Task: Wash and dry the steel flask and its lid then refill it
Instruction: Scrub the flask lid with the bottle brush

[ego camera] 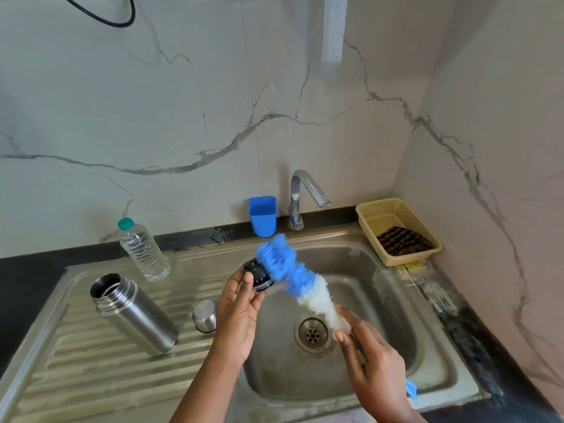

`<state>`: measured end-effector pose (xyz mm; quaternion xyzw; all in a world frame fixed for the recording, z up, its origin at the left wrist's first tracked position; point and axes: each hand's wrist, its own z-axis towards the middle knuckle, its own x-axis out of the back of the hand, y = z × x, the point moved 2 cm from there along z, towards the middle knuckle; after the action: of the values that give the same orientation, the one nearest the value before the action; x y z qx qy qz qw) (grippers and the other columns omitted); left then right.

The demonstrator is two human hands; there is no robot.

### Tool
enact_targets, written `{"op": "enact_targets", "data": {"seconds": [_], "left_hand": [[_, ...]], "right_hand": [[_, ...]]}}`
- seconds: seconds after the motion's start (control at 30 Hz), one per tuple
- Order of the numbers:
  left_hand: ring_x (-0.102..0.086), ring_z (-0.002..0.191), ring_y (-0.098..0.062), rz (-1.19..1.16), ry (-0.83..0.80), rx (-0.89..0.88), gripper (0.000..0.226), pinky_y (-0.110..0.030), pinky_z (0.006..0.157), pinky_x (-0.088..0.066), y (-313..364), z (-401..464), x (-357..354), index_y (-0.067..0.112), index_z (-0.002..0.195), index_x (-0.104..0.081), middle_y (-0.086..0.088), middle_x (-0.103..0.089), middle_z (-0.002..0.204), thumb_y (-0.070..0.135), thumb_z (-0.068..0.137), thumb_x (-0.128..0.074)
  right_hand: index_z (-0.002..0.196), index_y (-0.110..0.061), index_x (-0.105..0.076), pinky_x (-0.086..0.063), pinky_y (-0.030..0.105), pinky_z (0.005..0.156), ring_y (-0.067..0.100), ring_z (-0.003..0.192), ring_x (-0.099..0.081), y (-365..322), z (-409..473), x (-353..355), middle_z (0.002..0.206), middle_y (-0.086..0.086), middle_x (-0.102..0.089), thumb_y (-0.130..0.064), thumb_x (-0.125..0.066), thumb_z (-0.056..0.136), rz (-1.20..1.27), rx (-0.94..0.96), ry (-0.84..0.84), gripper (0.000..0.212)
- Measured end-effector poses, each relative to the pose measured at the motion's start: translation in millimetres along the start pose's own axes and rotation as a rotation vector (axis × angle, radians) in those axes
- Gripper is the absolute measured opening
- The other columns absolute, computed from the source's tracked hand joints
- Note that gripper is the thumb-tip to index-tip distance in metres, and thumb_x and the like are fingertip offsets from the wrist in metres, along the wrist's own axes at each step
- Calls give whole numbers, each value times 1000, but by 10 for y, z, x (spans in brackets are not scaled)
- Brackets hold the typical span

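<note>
The left hand (pixel 241 303) is pinching the small black plastic stopper lid (pixel 258 273) by its rim (light, rigid, probably slippery wet). The right hand (pixel 370 355) is gripping the blue-and-white bristle bottle brush (pixel 293 277) near its handle, soft bristles flexing against the lid

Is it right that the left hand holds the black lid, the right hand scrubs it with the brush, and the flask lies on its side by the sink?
Not quite. The head view shows the flask standing upright on the drainboard, mouth open. The rest holds: the left hand holds the black lid, and the right hand scrubs it with the brush.
</note>
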<state>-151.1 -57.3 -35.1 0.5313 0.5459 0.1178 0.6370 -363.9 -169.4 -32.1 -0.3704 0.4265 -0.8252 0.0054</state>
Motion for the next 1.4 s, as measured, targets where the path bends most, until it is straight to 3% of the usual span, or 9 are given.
{"op": "enact_targets", "data": {"seconds": [0.07,0.2,0.43,0.57,0.73,0.87,1.13,1.27,1.4], "left_hand": [[-67,108,-22,-4,-11,5,57,-25,80,-58,8,-8,-8,12,119,-63,-11,-70,117,35,71,-85],[-69,109,-20,18,-22,1,88,-25,84,-57,35,-9,-45,11,120,-61,-12,-71,118,53,51,-94],[-70,104,-14,-101,-28,31,68,-25,82,-59,17,-46,-28,12,118,-65,-10,-71,118,41,63,-91],[-67,114,-19,-141,5,39,95,-29,90,-57,8,-53,-44,7,132,-57,-14,-67,126,47,55,-95],[-66,111,-20,-125,-26,30,37,-29,84,-59,-36,-66,-6,16,129,-56,-12,-64,130,26,94,-59],[-67,110,-17,-107,-6,38,86,-26,84,-58,-12,-90,-60,15,125,-58,-9,-69,122,49,55,-94],[-65,117,-24,-150,-19,20,91,-26,86,-57,38,-100,-70,13,119,-56,-12,-67,126,43,45,-99],[-70,102,-17,-81,-40,34,88,-25,79,-58,34,-135,-76,11,116,-59,-10,-71,114,46,45,-99],[-64,119,-29,46,-100,34,91,-31,86,-58,-2,-190,-78,9,125,-59,-15,-66,127,34,47,-100]], "right_hand": [[124,-42,-63,-44,9,55,-12,65,-54,-49,-26,13,86,-28,-56,-47,-54,92,3,84,-13,33],[123,-52,-56,-45,7,58,-15,71,-58,-22,-14,-28,98,-32,-59,-58,-45,91,-6,-61,46,34],[124,-41,-63,-47,14,55,-6,66,-56,-5,-59,12,87,-24,-58,-47,-54,91,-10,69,5,34],[124,-47,-60,-43,8,54,-10,66,-55,-1,-40,-4,89,-26,-59,-52,-50,92,-8,-7,35,34],[123,-39,-65,-45,13,52,-10,64,-52,-17,-92,12,85,-25,-56,-46,-54,92,-12,67,12,34],[123,-40,-64,-47,13,54,-10,68,-56,-33,-121,-24,92,-27,-60,-46,-54,92,-1,69,-3,33],[122,-52,-57,-49,11,61,-10,71,-61,69,-149,67,90,-25,-62,-52,-54,90,48,-27,21,32],[123,-46,-59,-48,11,62,-7,69,-59,56,-164,148,87,-22,-61,-45,-56,90,87,55,-6,33],[124,-48,-58,-44,7,58,-8,68,-57,43,-92,161,84,-24,-57,-50,-53,91,33,55,20,33]]}}
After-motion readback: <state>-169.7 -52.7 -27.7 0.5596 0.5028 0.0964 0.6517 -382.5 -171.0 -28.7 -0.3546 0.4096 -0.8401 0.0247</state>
